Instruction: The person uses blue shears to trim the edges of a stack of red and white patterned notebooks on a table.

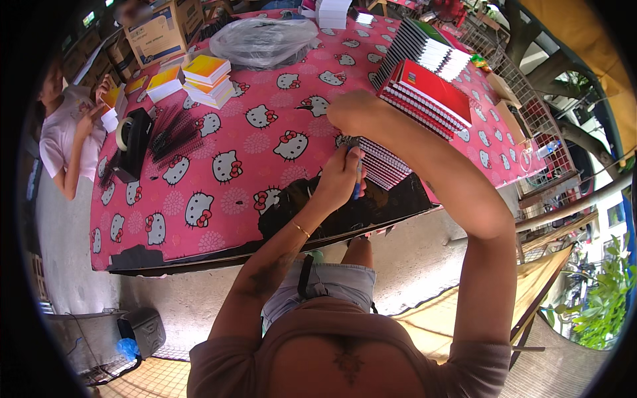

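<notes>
My left hand (340,178) is closed around a blue-handled tool (358,183) that looks like pliers. Its metal head, close to the bound edges of a stack of spiral notebooks (386,166), is partly hidden. My right hand (350,111) reaches across above the table with curled fingers. A thin dark piece shows beside it, but what those fingers grip is hidden. Under my right forearm, the notebook stack lies near the table's front edge. More red-covered spiral notebooks (434,93) are piled just beyond.
A pink patterned cloth (259,142) covers the table. Black binding coils (174,136) lie beside a tape dispenser (135,142). Yellow-topped paper stacks (207,79), a plastic bag (264,43) and a cardboard box (156,40) stand farther back. At left, another person (73,129) handles a paper stack.
</notes>
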{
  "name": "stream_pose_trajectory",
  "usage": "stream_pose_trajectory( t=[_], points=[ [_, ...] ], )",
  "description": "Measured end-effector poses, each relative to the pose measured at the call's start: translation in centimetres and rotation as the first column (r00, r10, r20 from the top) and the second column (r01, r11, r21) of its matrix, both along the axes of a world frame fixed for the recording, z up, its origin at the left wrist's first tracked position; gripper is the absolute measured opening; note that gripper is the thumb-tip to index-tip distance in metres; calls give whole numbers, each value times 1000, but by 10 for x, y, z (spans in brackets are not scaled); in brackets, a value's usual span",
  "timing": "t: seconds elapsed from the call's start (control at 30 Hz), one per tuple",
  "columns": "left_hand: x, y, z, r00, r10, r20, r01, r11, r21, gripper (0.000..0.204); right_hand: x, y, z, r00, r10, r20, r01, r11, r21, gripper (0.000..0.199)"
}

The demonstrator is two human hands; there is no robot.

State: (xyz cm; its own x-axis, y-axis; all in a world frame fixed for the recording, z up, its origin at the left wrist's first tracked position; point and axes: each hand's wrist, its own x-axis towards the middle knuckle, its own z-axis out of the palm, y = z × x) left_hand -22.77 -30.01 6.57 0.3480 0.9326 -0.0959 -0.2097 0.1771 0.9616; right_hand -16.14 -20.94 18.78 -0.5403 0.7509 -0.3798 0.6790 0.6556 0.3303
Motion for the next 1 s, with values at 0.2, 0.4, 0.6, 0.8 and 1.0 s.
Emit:
stream_pose_trajectory(
  t=[0.2, 0.4, 0.6, 0.8, 1.0],
  points=[
    [-3, -13, -9, 999, 10, 45, -10, 1000, 19, 38, -1, -1, -3, 1000, -24, 2, 24, 1000, 18, 19],
    [0, 5, -18, 997, 36, 61, -39, 999, 38, 42, -5, -1, -7, 998, 29, 53, -31, 998, 47, 19],
    [1, -10, -14, 999, -34, 2, 34, 998, 54, 41, 4, 5, -12, 999, -53, -1, 53, 997, 49, 21],
    [1, -3, -25, 992, 61, 112, -58, 998, -31, 39, -14, -7, -8, 996, 8, 86, -13, 999, 52, 21],
    [0, 0, -14, 1000, -20, -14, 20, 1000, 11, 36, 1, 0, -17, 1000, 2, 20, -3, 999, 47, 15]
  ],
)
